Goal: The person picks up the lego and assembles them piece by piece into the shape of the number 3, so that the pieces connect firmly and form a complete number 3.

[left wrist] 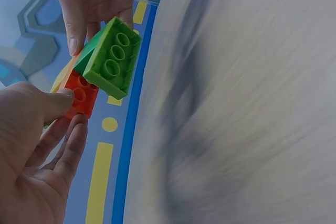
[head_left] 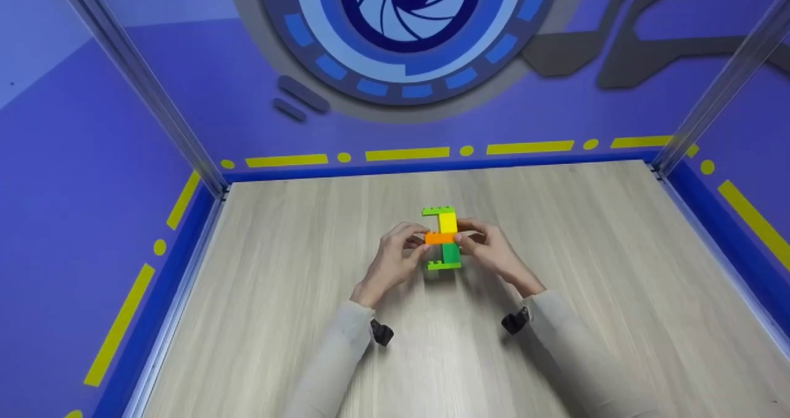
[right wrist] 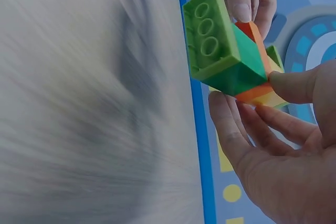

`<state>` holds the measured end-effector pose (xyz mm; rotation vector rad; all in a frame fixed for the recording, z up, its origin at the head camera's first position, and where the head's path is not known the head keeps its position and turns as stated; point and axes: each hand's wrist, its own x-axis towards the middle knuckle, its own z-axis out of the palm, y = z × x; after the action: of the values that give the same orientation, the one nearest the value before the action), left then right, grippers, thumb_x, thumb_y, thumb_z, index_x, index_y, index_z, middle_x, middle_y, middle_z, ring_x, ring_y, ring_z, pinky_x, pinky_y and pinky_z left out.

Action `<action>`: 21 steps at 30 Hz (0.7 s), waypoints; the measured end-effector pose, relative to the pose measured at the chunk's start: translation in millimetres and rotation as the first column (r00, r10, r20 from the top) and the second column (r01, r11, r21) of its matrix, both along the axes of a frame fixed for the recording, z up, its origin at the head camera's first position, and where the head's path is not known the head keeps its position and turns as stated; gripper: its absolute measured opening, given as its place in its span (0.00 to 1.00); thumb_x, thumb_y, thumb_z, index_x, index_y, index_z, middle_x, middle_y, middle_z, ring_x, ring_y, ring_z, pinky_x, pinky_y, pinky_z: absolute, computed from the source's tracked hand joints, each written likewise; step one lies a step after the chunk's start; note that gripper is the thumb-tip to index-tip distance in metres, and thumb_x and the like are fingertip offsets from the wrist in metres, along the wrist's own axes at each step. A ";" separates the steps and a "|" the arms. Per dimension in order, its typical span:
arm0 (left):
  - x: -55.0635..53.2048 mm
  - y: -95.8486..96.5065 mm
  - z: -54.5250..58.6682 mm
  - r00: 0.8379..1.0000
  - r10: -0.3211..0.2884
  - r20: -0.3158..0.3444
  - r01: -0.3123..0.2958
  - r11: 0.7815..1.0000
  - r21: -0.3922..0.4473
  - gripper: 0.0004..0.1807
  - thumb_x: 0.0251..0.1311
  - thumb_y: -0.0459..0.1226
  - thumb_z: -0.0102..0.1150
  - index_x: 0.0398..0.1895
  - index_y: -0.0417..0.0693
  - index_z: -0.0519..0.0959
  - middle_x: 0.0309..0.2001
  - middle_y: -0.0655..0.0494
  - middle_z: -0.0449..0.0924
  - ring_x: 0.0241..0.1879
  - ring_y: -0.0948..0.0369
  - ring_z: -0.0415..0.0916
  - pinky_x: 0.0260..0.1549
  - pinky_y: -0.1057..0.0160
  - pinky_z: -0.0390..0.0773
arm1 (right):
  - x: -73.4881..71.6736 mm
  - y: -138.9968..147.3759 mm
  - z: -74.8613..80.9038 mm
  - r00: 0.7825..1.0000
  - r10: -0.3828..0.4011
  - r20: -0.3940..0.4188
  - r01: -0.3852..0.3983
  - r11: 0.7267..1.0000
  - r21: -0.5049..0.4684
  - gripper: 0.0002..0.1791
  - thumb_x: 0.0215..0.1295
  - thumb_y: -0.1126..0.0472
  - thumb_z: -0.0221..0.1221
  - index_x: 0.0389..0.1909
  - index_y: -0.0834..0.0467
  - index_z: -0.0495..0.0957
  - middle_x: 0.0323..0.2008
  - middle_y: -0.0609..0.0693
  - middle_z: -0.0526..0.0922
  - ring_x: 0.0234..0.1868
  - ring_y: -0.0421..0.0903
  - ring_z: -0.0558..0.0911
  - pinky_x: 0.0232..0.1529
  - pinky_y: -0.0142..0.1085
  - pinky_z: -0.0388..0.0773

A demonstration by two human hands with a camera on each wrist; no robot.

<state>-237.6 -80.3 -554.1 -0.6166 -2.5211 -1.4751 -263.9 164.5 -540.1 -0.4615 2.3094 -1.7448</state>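
Note:
Between both hands is a joined block piece: an orange brick [head_left: 439,238] in the middle, a yellow brick [head_left: 447,223] on its far side, a green brick [head_left: 452,254] on its near side, and a light green brick [left wrist: 113,59] at each end. My left hand [head_left: 392,259] pinches the orange brick's left end between thumb and fingers. At the other end my right hand [head_left: 492,251] holds the piece, its thumb at the orange brick in the right wrist view. Hollow round tubes show on the near light green brick's underside [right wrist: 206,27].
A pale wood-grain table [head_left: 284,270] lies under the hands. Blue printed panels [head_left: 203,97] with yellow dashes stand at its back and sides, joined by metal corner posts [head_left: 136,84]. A small black device [head_left: 382,332] sits at each wrist.

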 end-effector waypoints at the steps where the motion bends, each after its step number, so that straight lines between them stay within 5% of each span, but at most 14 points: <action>1: -1.5 0.0 -0.1 1.000 0.000 0.001 0.000 1.000 -0.001 0.16 0.73 0.33 0.66 0.61 0.45 0.82 0.57 0.50 0.82 0.51 0.57 0.86 0.55 0.65 0.86 | -0.9 -0.5 0.0 1.000 -0.003 -0.001 0.003 1.000 -0.006 0.24 0.81 0.61 0.59 0.73 0.64 0.74 0.66 0.65 0.78 0.57 0.59 0.86 0.56 0.47 0.89; 10: -15.2 1.5 -6.3 0.998 0.004 0.057 -0.002 1.000 -0.030 0.15 0.77 0.34 0.61 0.62 0.43 0.82 0.57 0.47 0.83 0.53 0.57 0.86 0.54 0.66 0.86 | -6.2 -5.1 -10.0 0.993 -0.110 -0.031 0.111 0.993 0.037 0.21 0.79 0.64 0.59 0.69 0.63 0.78 0.67 0.63 0.79 0.56 0.58 0.85 0.58 0.56 0.86; 21: -23.8 0.9 -19.1 0.987 0.039 0.154 -0.032 0.998 -0.045 0.16 0.76 0.31 0.62 0.64 0.45 0.83 0.61 0.49 0.83 0.56 0.58 0.85 0.56 0.66 0.85 | -9.7 -14.7 -26.6 0.981 -0.185 0.057 0.179 0.979 0.095 0.22 0.80 0.62 0.59 0.71 0.61 0.77 0.66 0.61 0.80 0.56 0.55 0.85 0.53 0.38 0.84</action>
<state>-261.4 -79.4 -573.1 -0.4770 -2.6707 -1.5167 -273.6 149.8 -566.7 -0.1789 2.4380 -1.6960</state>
